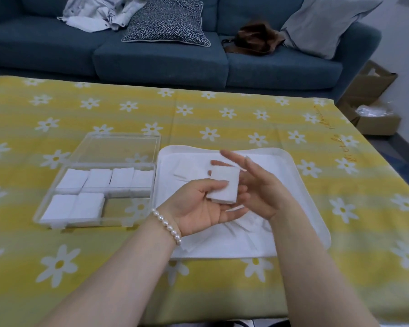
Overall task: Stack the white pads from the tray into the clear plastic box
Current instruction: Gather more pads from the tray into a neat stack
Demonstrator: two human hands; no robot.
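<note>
We see both forearms reaching forward over the white tray (300, 171), meeting above its middle. The left hand (198, 208) lies palm up, a pearl bracelet (168, 226) at its wrist, thumb and curled fingers pinching a small stack of white pads (223, 188). The right hand (255, 187) stands edgewise just beside the stack, fingers straight and spread, holding nothing; whether it touches the stack we cannot tell. Left of the tray sits the clear plastic box (97, 185), lid open, six pad stacks inside, one near compartment bare.
</note>
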